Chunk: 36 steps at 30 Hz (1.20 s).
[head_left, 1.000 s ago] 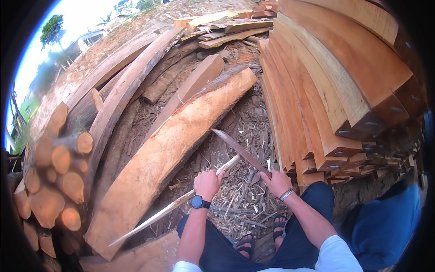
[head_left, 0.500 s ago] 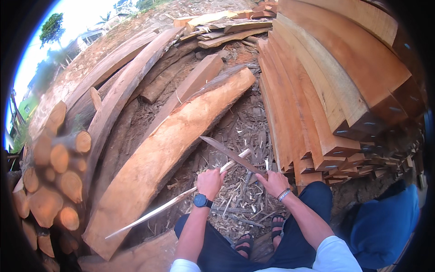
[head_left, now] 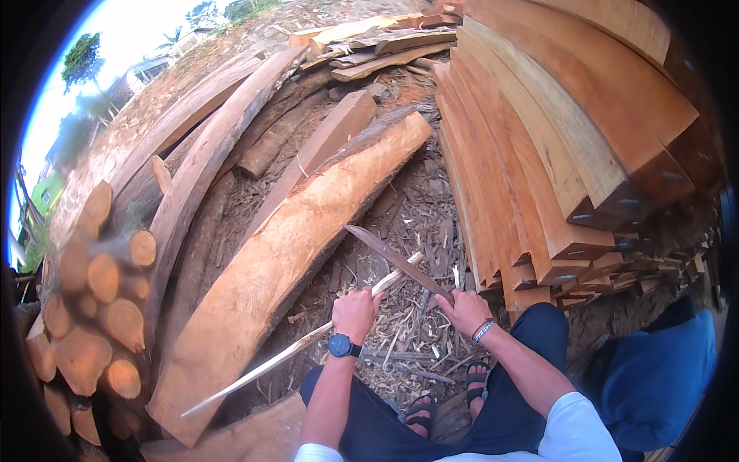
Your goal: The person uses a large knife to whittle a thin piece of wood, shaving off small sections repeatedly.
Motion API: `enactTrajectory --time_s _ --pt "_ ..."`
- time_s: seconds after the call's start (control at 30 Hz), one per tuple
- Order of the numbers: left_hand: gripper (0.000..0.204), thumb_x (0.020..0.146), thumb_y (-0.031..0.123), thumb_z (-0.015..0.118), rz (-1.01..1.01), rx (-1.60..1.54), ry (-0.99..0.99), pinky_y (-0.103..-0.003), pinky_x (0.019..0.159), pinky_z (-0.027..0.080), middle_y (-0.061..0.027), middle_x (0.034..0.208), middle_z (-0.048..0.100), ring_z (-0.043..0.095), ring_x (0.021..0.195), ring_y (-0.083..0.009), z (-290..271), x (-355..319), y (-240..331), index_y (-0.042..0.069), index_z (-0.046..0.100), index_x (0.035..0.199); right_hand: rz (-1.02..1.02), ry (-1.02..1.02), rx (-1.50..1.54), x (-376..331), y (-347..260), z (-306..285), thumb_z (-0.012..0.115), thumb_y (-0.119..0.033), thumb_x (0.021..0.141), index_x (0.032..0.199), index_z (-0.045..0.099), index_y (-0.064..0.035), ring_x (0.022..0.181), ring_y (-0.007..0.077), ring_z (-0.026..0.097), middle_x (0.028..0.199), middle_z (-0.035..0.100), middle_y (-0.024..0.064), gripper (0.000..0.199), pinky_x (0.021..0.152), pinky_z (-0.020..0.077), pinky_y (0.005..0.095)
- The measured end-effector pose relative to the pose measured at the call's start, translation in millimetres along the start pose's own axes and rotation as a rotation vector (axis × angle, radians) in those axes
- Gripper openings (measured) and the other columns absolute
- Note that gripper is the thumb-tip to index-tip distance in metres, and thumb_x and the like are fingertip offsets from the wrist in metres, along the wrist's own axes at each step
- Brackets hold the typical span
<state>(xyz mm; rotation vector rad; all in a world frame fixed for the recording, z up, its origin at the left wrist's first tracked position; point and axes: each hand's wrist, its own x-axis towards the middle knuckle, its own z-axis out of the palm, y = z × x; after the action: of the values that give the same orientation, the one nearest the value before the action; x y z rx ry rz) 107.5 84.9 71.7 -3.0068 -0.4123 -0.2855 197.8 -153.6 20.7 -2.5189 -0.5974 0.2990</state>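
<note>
My left hand [head_left: 354, 316], with a dark watch on the wrist, is closed round a long pale wooden stick [head_left: 286, 353] near its far end. The stick slants down to the left and tapers to a thin point over a plank. In my right hand [head_left: 466, 313] is a machete [head_left: 379, 246], gripped by its handle, which the fingers hide. Its dark, worn blade points to the far left and crosses the stick just beyond my left hand. Whether blade and wood touch there, I cannot tell.
A broad slab of wood [head_left: 289, 231] with bark edges lies to the left. Cut logs [head_left: 123, 323] are piled at the far left, and sawn beams [head_left: 539, 154] are stacked on the right. Wood shavings [head_left: 400, 339] litter the ground around my sandalled feet. Blue cloth [head_left: 654, 385] lies at the right.
The whole view has shifted slightly. Both hands keep their grips, and the machete blade stays across the stick in nearly the same place.
</note>
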Motion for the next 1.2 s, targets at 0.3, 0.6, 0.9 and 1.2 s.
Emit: enactTrajectory --time_s 0.3,0.6,0.9,1.2 --pt "0.042 0.092 0.048 0.061 0.004 0.000 0.013 -0.042 0.056 0.054 -0.0154 0.066 0.067 0.069 0.062 -0.0316 -2.8 -0.9 0.5 0.009 0.070 0.078 0.038 -0.012 0.054 3.9 -0.1 -5.2 0.044 -0.064 0.095 0.091 0.068 0.0014 0.081 0.0433 0.069 0.079 0.069 0.0266 0.070 0.075 0.0534 0.0537" --pt "0.041 0.092 0.047 0.061 0.033 -0.008 0.032 -0.042 0.055 0.054 -0.0157 0.065 0.067 0.069 0.062 -0.0318 -2.3 0.3 0.3 0.010 0.071 0.080 0.002 -0.020 0.006 7.0 5.9 -3.3 0.043 -0.064 0.095 0.091 0.067 0.0014 0.082 0.0435 0.069 0.080 0.069 0.0259 0.070 0.075 0.0532 0.0542" --pt "0.043 0.091 0.049 0.061 0.048 0.052 0.028 -0.042 0.055 0.053 -0.0152 0.065 0.067 0.068 0.061 -0.0321 1.3 -2.9 -8.6 0.010 0.071 0.078 -0.031 -0.053 -0.033 0.6 -9.0 -7.0 0.043 -0.064 0.095 0.094 0.068 0.0016 0.083 0.0436 0.069 0.081 0.069 0.0269 0.070 0.077 0.0535 0.0531" --pt "0.042 0.090 0.046 0.065 -0.066 -0.081 0.135 -0.045 0.061 0.053 -0.0167 0.068 0.067 0.068 0.067 -0.0350 -26.5 -9.3 -16.0 0.007 0.067 0.076 0.124 0.076 0.203 16.0 17.4 10.6 0.042 -0.063 0.096 0.088 0.069 0.0042 0.083 0.0457 0.067 0.080 0.068 0.0288 0.072 0.076 0.0511 0.0543"
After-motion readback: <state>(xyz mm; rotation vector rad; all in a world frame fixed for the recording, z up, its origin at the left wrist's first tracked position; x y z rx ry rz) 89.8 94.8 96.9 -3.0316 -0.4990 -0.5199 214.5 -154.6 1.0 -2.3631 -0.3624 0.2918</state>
